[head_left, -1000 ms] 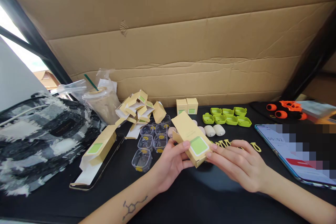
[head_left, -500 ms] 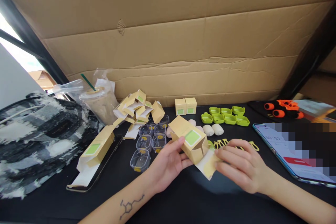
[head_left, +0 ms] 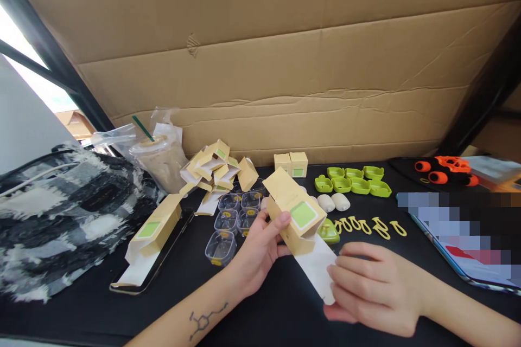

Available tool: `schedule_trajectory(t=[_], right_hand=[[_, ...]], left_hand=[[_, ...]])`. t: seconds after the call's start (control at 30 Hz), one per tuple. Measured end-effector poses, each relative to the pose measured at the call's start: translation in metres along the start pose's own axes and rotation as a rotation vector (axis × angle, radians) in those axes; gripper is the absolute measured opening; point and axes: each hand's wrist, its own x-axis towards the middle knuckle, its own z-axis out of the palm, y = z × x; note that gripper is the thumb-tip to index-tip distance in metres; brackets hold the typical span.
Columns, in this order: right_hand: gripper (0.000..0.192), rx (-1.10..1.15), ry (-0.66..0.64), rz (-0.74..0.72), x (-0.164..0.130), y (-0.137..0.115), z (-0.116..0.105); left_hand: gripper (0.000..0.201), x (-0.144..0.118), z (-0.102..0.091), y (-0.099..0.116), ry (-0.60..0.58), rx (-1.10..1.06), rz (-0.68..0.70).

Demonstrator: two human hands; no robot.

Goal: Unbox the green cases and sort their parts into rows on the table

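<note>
My left hand is closed around a small tan cardboard box with a green label, thumb on its top side. The box is tilted, its end facing down to the right, and a long white-lined flap hangs out of that end. My right hand has its fingers curled at the flap's far edge, the thumb below; the exact contact is partly hidden. Behind the box, a green lidded case shows in part, beside several yellow-green loops. Rounded whitish pieces lie beyond.
Clear plastic cups stand left of my hands, near a heap of opened boxes. Another open box lies on a dark tray. Two closed boxes, green open cases, a bagged drink cup and a phone surround the area.
The flap has swung out from the box and now extends straighter, its white inside showing. My right hand has moved down, uncovering more of the loops. The view has shifted slightly.
</note>
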Motion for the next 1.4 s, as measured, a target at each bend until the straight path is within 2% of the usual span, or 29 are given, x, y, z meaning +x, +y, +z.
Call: schedule_trajectory(t=[0.1, 0.27, 0.4, 0.53, 0.63, 0.73, 0.8, 0.83, 0.9, 0.97, 1.03, 1.07, 1.1, 1.17, 1.23, 1.3, 1.4], right_hand=[[0.029, -0.021, 0.071, 0.004, 0.002, -0.001, 0.0], [0.019, -0.127, 0.027, 0.018, 0.012, 0.003, -0.002], [0.02, -0.208, 0.086, 0.009, 0.016, 0.002, -0.002], [0.023, -0.135, 0.019, 0.118, 0.012, -0.001, -0.002], [0.03, -0.068, 0.017, 0.099, 0.008, -0.003, -0.002], [0.028, -0.117, 0.036, 0.087, 0.005, -0.003, -0.003], [0.025, -0.169, 0.05, 0.09, 0.004, -0.001, -0.005], [0.024, -0.192, 0.058, 0.096, 0.003, 0.0, -0.006], [0.023, -0.225, 0.078, 0.109, 0.004, 0.004, -0.007], [0.022, -0.241, 0.092, 0.135, 0.005, 0.007, -0.008], [0.021, -0.232, 0.108, 0.175, 0.006, 0.007, -0.007], [0.021, -0.219, 0.114, 0.196, 0.007, 0.007, -0.007], [0.021, -0.205, 0.121, 0.212, 0.007, 0.006, -0.007], [0.024, -0.169, 0.119, 0.22, 0.007, 0.003, -0.007], [0.028, -0.126, 0.108, 0.198, 0.004, 0.001, -0.006], [0.023, -0.092, 0.098, 0.158, 0.0, 0.001, -0.005], [0.021, -0.103, 0.112, 0.095, -0.006, 0.002, -0.004]], left_hand=[[0.044, -0.001, 0.002, 0.0, 0.014, 0.005, -0.017], [0.045, -0.002, 0.004, 0.001, -0.007, 0.01, -0.04], [0.053, -0.004, 0.003, -0.001, -0.013, 0.057, -0.065], [0.057, -0.007, 0.003, -0.006, -0.086, 0.145, -0.031], [0.056, -0.007, 0.005, -0.008, -0.122, 0.172, -0.018], [0.058, -0.007, 0.005, -0.004, -0.156, 0.265, 0.004], [0.062, -0.011, 0.002, 0.003, -0.172, 0.442, 0.116], [0.062, -0.014, 0.0, 0.008, -0.17, 0.568, 0.226], [0.056, -0.024, -0.006, 0.019, -0.184, 0.873, 0.531], [0.047, -0.035, -0.011, 0.029, -0.277, 1.226, 0.847], [0.048, -0.041, -0.014, 0.036, -0.39, 1.587, 1.091], [0.049, -0.043, -0.014, 0.037, -0.408, 1.741, 1.191], [0.048, -0.043, -0.014, 0.036, -0.396, 1.856, 1.286], [0.037, -0.043, -0.011, 0.032, -0.334, 1.948, 1.458], [0.028, -0.046, -0.01, 0.028, -0.281, 1.905, 1.564], [0.031, -0.055, -0.015, 0.026, -0.2, 1.837, 1.577], [0.04, -0.083, -0.048, 0.029, 0.052, 1.795, 1.481]])
